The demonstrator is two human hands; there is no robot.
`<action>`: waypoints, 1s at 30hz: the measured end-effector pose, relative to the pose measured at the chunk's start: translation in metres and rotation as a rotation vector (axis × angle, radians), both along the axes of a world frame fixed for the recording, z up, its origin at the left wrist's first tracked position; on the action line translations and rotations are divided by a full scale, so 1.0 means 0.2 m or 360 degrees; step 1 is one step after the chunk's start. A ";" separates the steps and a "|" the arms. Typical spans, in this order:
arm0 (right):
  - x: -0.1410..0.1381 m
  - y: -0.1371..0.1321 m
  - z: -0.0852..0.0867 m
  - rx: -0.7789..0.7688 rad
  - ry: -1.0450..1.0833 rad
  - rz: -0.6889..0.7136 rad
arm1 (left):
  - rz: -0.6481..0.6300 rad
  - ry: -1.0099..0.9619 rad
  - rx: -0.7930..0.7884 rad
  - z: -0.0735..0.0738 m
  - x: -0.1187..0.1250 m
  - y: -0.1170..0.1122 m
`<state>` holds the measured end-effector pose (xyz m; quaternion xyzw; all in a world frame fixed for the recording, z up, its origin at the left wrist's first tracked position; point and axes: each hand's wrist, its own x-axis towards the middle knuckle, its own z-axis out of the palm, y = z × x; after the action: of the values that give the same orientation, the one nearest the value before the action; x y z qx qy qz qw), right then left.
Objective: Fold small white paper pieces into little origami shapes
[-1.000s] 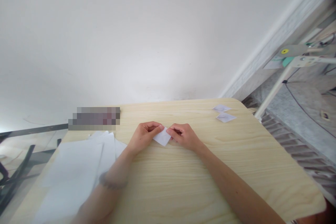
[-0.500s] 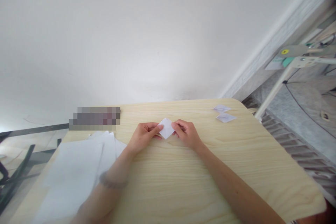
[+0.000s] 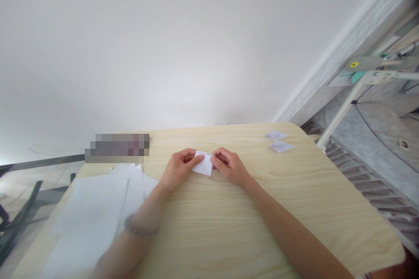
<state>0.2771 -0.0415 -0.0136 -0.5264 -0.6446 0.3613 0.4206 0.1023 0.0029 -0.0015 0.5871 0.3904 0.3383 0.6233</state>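
Observation:
A small folded piece of white paper (image 3: 203,164) is held just above the light wooden table (image 3: 229,218), a little past its middle. My left hand (image 3: 178,168) pinches its left edge with thumb and fingers. My right hand (image 3: 229,166) pinches its right edge, fingers curled. Both forearms reach in from the near edge, and a thin bracelet sits on my left wrist.
Several white paper sheets (image 3: 94,213) lie stacked on the table's left side. Two small folded paper pieces (image 3: 278,141) rest near the far right corner. A blurred patch (image 3: 117,147) sits at the far left edge. A white wall stands behind; a white stand (image 3: 340,113) is off to the right.
The small paper has been turned between my fingers, from a diamond pointing up to a squarer shape lying flatter. Both hands stayed in nearly the same place.

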 end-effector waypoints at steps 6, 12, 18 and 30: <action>0.01 0.01 -0.02 -0.0084 0.0153 -0.0006 | -0.0034 -0.0060 -0.0027 0.00 0.01 -0.01; 0.02 0.01 0.00 -0.0063 0.0207 -0.0039 | -0.0122 0.0003 -0.0100 0.00 0.00 -0.01; 0.01 -0.01 0.00 -0.0024 -0.0130 0.0117 | -0.0075 -0.0122 -0.0020 -0.02 -0.01 0.00; 0.00 -0.01 0.01 -0.0041 -0.0240 0.0116 | -0.0152 -0.0044 0.0067 0.00 -0.01 0.01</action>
<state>0.2775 -0.0436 -0.0124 -0.5336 -0.6884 0.3441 0.3506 0.0994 0.0040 -0.0019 0.6133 0.3460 0.3244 0.6315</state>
